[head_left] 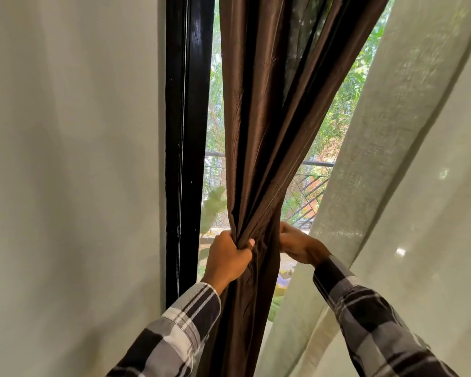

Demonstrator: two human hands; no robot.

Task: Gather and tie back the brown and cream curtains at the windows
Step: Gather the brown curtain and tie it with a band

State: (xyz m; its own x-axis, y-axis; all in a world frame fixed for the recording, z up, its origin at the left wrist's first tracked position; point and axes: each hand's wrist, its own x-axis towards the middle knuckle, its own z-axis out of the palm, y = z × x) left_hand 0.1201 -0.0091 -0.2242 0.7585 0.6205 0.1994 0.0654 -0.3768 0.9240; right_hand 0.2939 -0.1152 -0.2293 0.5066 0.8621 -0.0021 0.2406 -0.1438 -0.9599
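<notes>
At the pinch of the dark brown satin curtain (259, 148), my left hand (229, 261) is clenched hard around the gathered folds, with the thumb pressed over the front of the bundle. My right hand (297, 244) is on the other side of the same bundle; its fingers go behind the cloth, so I cannot tell if they are closed on it or only resting against it. This curtain hangs in the middle of the window, drawn to a narrow waist where I hold it and spreading again above and below.

What could go wrong, I think: the cloth looks smooth and shiny, so some folds may slide out of my left fist if I loosen it before a tie is around them. I see no tie-back or cord, so I may need to free one hand to find it, and then the bundle can open. If I pull down too strongly, the top fixing, which is not visible, could suffer.

Just beside my right wrist hangs the pale cream woven curtain (392, 148), and it could get caught into the bundle. A second cream curtain (71, 159) hangs at the left, past the black window frame (186, 131).

I count one brown curtain, two cream curtains, two hands, two checked black and white shirt sleeves (185, 330), one frame
</notes>
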